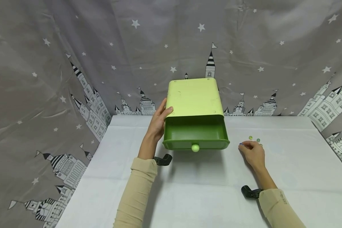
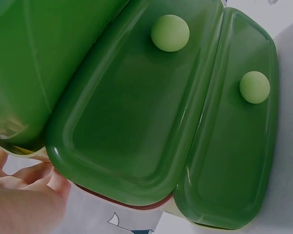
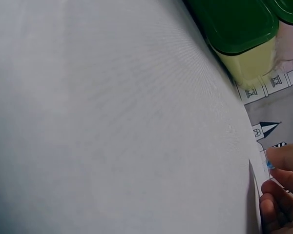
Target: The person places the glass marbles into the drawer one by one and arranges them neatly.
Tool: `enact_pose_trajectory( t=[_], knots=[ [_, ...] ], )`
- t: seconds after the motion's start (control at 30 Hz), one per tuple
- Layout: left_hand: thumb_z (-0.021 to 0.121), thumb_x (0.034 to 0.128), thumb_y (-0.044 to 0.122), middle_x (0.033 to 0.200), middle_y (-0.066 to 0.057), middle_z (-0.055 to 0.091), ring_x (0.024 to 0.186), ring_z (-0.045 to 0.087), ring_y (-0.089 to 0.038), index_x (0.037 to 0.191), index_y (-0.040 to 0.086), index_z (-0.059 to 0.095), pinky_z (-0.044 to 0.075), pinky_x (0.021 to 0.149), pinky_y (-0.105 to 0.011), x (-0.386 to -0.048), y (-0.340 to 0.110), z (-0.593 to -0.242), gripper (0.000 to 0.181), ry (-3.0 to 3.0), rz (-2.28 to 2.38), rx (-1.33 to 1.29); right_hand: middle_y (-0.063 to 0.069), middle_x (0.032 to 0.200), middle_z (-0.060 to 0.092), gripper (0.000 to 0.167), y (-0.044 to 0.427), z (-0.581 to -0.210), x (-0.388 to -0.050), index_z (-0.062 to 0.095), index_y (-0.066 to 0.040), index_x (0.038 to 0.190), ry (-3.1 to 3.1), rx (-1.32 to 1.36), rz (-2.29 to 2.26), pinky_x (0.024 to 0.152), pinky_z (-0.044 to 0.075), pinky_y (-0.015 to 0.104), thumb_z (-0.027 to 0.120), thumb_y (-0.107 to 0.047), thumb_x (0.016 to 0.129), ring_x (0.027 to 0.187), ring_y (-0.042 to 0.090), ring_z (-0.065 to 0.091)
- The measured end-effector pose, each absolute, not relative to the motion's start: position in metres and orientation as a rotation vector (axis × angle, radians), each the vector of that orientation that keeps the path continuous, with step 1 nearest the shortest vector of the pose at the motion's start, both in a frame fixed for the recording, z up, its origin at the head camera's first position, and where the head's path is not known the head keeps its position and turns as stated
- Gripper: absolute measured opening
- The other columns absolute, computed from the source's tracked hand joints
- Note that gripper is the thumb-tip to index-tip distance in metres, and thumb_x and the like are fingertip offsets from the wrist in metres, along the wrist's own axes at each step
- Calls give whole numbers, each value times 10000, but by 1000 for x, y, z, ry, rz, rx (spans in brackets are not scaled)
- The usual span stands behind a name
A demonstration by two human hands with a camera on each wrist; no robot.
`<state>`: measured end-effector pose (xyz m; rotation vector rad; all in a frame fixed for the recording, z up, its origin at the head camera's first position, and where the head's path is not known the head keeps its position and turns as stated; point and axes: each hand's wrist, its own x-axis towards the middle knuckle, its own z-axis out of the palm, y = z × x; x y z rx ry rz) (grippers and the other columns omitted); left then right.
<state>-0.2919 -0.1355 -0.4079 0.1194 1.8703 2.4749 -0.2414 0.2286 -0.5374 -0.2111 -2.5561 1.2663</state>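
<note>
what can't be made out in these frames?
Contents of the two lower drawers: left wrist view, hidden by their closed fronts.
Rest of the left hand: left wrist view, cut off by the left edge.
Rest of the right hand: right wrist view, cut off by the right edge.
Exact shape of the blue piece: right wrist view, too small, partly covered by fingers.

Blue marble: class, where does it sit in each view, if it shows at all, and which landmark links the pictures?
Head: the blue marble is right of centre, at the right hand's fingertips.
Left wrist: not in it.
Right wrist: near the right edge, below mid-height, pinched.
Shared landmark: the cabinet with green drawers.
</note>
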Motion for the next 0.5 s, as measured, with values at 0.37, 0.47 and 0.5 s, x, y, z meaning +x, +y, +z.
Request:
enact_pose_trajectory(
  t=[0.37,0.47,0.5],
  knots=[
    [614,989,230,1559,-65,312,1306,457,-263,1590,253,244,489,947,-361,-292,-135,-407,706,1870,2476,121,205,968,626,233,230,-539,-241,689,95,1047,-2551,-215,1293,724,429,348,689,-86,900,864,285,552],
    [613,991,236,1555,-62,314,1305,455,-257,1586,271,253,490,944,-353,-292,-135,-408,697,1870,2472,118,204,953,644,232,231,-539,-242,691,92,1050,-2545,-208,1300,715,431,328,690,-79,894,854,278,559],
    [611,992,239,1555,-61,314,1304,457,-257,1585,277,256,490,942,-350,-292,-135,-408,692,1871,2470,119,203,946,649,231,231,-538,-242,692,91,1050,-2543,-208,1304,709,432,316,691,-79,893,848,273,561]
  ],
)
